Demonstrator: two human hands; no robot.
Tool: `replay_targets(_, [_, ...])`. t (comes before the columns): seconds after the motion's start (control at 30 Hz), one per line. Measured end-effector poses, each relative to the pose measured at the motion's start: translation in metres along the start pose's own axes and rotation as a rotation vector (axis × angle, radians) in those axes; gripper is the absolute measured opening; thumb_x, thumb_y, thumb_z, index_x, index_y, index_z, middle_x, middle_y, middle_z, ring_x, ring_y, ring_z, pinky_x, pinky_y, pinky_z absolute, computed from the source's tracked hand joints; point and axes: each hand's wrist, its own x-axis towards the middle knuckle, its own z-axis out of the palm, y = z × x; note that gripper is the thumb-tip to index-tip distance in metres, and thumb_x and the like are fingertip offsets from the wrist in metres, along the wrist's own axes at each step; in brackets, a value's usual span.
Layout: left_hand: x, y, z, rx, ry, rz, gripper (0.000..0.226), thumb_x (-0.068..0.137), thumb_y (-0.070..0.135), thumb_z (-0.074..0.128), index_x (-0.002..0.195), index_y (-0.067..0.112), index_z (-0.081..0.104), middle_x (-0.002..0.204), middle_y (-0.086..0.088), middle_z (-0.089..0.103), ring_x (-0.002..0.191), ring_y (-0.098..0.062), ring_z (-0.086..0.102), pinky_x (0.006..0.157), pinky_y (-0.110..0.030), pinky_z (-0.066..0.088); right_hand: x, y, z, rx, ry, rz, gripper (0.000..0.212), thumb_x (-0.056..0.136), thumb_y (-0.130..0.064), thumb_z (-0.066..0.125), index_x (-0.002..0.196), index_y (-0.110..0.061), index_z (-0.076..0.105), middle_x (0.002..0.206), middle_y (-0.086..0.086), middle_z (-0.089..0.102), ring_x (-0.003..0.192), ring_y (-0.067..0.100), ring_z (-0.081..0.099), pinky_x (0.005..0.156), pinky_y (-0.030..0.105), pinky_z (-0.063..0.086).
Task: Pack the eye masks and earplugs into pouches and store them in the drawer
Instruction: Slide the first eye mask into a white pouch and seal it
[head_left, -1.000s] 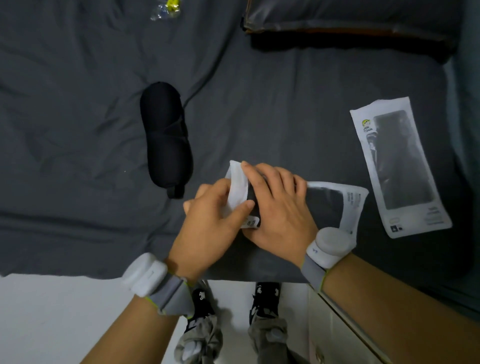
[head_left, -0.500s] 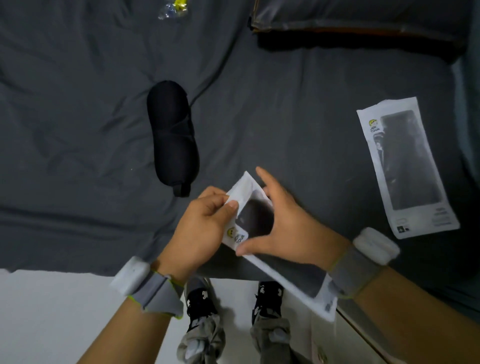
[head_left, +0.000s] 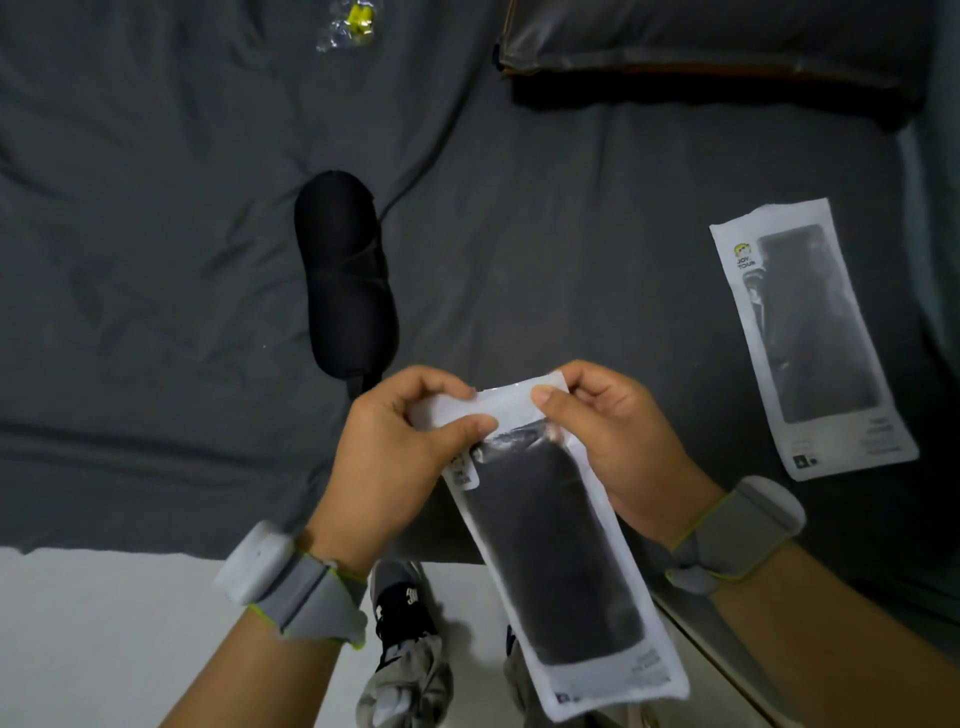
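I hold a white pouch (head_left: 566, 561) with a clear window upright in front of me; something dark fills it. My left hand (head_left: 395, 457) and my right hand (head_left: 618, 441) both pinch its folded top flap between thumb and fingers. A loose black eye mask (head_left: 345, 280) lies on the dark grey bedsheet (head_left: 156, 260) up and left of my hands. A second white pouch (head_left: 810, 338) with a dark item inside lies flat at the right. A small clear packet of yellow earplugs (head_left: 350, 23) sits at the top edge.
A dark pillow (head_left: 717, 41) lies at the top right. The bed's near edge runs just below my wrists, with pale floor (head_left: 104, 639) and my shoes (head_left: 402, 618) under it. A pale cabinet top (head_left: 727, 649) shows at the lower right.
The pouch was lying on the bed under my hands; it has been lifted and turned lengthwise toward me, and both hands have shifted to pinch its top flap.
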Motion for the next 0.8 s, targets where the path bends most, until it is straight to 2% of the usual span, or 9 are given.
replay_targets(0.1, [-0.004,-0.001,0.006,-0.242,0.057,-0.091,0.037,0.074,-0.004,0.079,0.1,0.016,0.063,0.092,-0.003,0.079,0.082,-0.015,0.074,0.073,-0.025,0.06,-0.004,0.003,0.001,0.107,0.048,-0.01,0.014,0.09,-0.014,0.066,0.076,-0.011,0.067,0.078,0.02,0.06,0.077,0.028,0.053,0.074,0.038,0.048])
replay_targets(0.2, [-0.005,0.001,0.007,-0.416,0.067,-0.181,0.034,0.079,-0.006,0.073,0.105,0.012,0.062,0.083,-0.004,0.079,0.073,-0.016,0.074,0.066,-0.026,0.061,-0.009,0.008,0.001,0.194,0.043,0.032,0.018,0.084,-0.024,0.068,0.077,-0.007,0.065,0.082,0.021,0.06,0.082,0.03,0.055,0.079,0.043,0.047])
replay_targets(0.3, [-0.006,0.003,0.007,-0.401,0.028,-0.176,0.03,0.079,-0.008,0.072,0.101,0.009,0.058,0.069,-0.001,0.076,0.061,-0.013,0.071,0.057,-0.024,0.058,-0.013,0.012,-0.005,0.102,0.008,0.047,0.019,0.087,-0.022,0.063,0.079,-0.005,0.063,0.079,0.026,0.06,0.079,0.028,0.058,0.076,0.042,0.049])
replay_targets(0.37, [-0.007,0.004,0.007,-0.344,-0.001,-0.154,0.031,0.079,-0.01,0.072,0.097,0.008,0.053,0.063,0.0,0.072,0.058,-0.012,0.068,0.053,-0.023,0.056,-0.015,0.012,-0.009,0.024,-0.026,0.028,0.013,0.086,-0.02,0.064,0.078,-0.01,0.065,0.075,0.015,0.062,0.074,0.019,0.057,0.07,0.031,0.05])
replay_targets(0.43, [-0.007,0.005,0.009,-0.249,-0.011,-0.114,0.034,0.078,-0.008,0.074,0.092,0.01,0.049,0.068,-0.004,0.071,0.064,-0.016,0.066,0.058,-0.029,0.054,-0.016,0.01,-0.01,-0.077,-0.04,-0.01,0.01,0.084,-0.019,0.066,0.075,-0.014,0.066,0.072,0.002,0.062,0.07,0.011,0.055,0.065,0.023,0.047])
replay_targets(0.5, [-0.006,0.006,0.01,-0.191,-0.02,-0.087,0.035,0.078,-0.005,0.077,0.093,0.01,0.049,0.072,-0.006,0.07,0.068,-0.018,0.064,0.06,-0.031,0.053,-0.016,0.011,-0.011,-0.132,-0.021,-0.032,0.012,0.083,-0.019,0.066,0.072,-0.013,0.066,0.07,0.001,0.06,0.068,0.012,0.053,0.064,0.025,0.045])
replay_targets(0.6, [-0.008,0.013,0.014,-0.261,-0.085,-0.131,0.04,0.078,-0.006,0.075,0.108,0.01,0.054,0.073,0.002,0.077,0.066,-0.008,0.071,0.061,-0.02,0.058,-0.017,0.012,-0.015,-0.092,0.036,-0.036,0.012,0.082,-0.021,0.067,0.071,-0.015,0.067,0.068,0.003,0.059,0.067,0.015,0.052,0.064,0.03,0.044])
replay_targets(0.67, [-0.008,0.014,0.017,-0.284,-0.113,-0.138,0.046,0.078,-0.006,0.074,0.116,0.013,0.057,0.08,0.001,0.08,0.07,-0.007,0.073,0.064,-0.017,0.058,-0.018,0.014,-0.017,-0.039,0.046,-0.03,0.011,0.082,-0.019,0.068,0.072,-0.018,0.071,0.066,-0.001,0.062,0.066,0.012,0.054,0.063,0.026,0.045])
replay_targets(0.8, [-0.005,0.01,0.021,-0.232,-0.097,-0.089,0.041,0.077,-0.008,0.076,0.107,0.014,0.059,0.08,-0.005,0.079,0.07,-0.012,0.074,0.063,-0.021,0.059,-0.021,0.018,-0.022,-0.07,0.048,-0.026,0.015,0.088,-0.007,0.07,0.076,-0.015,0.074,0.07,-0.002,0.068,0.069,0.011,0.061,0.066,0.023,0.049])
